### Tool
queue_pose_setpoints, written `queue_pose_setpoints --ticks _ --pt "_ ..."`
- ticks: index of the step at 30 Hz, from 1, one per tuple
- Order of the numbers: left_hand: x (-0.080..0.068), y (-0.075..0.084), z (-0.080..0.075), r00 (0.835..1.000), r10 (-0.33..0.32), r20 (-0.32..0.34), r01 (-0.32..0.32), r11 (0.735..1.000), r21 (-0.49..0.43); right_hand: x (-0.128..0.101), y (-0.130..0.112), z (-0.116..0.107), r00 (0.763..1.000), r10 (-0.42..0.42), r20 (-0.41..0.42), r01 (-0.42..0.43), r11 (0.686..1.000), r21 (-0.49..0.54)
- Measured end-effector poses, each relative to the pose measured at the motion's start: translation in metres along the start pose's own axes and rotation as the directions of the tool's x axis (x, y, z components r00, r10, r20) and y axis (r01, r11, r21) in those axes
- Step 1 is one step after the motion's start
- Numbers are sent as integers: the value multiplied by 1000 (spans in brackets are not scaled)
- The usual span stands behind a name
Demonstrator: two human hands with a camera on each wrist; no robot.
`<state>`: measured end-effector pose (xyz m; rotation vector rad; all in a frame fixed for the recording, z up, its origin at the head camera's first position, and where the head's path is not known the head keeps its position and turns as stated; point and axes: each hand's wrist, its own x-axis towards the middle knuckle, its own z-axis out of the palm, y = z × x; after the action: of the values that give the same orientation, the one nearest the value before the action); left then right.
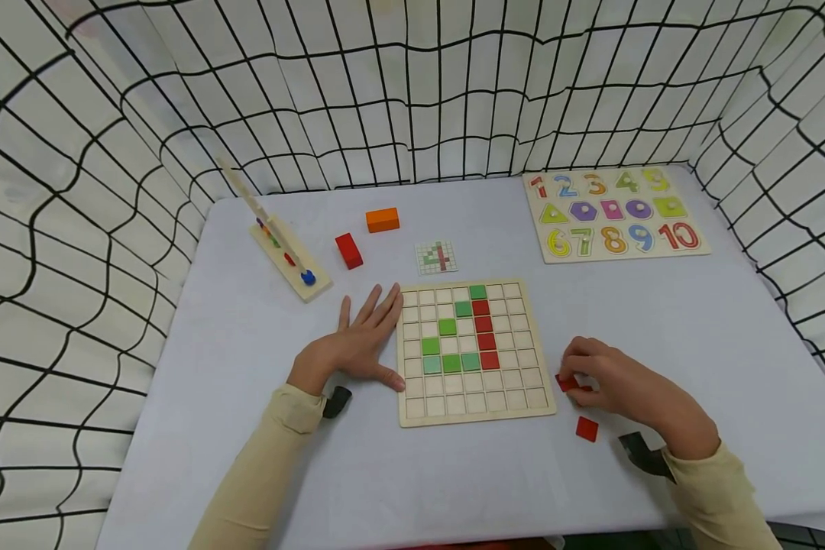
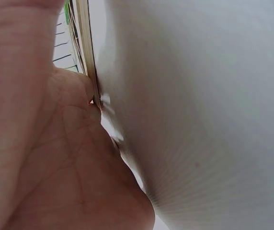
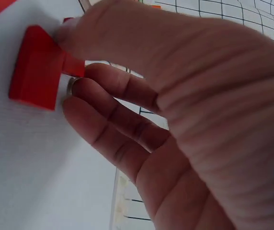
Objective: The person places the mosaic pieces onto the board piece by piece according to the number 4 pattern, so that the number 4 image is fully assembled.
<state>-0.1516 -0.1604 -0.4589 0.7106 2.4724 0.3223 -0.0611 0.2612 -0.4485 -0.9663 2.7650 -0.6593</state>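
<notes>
A square wooden grid board [image 1: 516,399] lies on the white table, with several green tiles [image 1: 447,327] and a column of red tiles [image 1: 484,324] in its cells. My left hand [image 1: 357,347] rests spread at the board's left edge, thumb and fingertips on its rim. To the right of the board, my right hand [image 1: 608,382] pinches a small red tile [image 3: 74,64] low over the cloth. Another red tile [image 3: 36,72] is right beside the thumb in the right wrist view. Closer to the front lies a loose red tile [image 1: 587,429].
A small pattern card [image 1: 426,261] is behind the board. Red [image 1: 349,250] and orange [image 1: 383,220] blocks stand at back left, near a wooden stand [image 1: 309,267] with coloured pieces. A number puzzle [image 1: 626,218] occupies the back right. Black netting surrounds the table.
</notes>
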Motion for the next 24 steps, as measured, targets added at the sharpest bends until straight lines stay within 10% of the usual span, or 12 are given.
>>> queue_pose_setpoints --ticks 24 --pt "-2 1 0 1000 2 -1 -2 1000 0 20 -10 8 969 -192 -155 195 981 9"
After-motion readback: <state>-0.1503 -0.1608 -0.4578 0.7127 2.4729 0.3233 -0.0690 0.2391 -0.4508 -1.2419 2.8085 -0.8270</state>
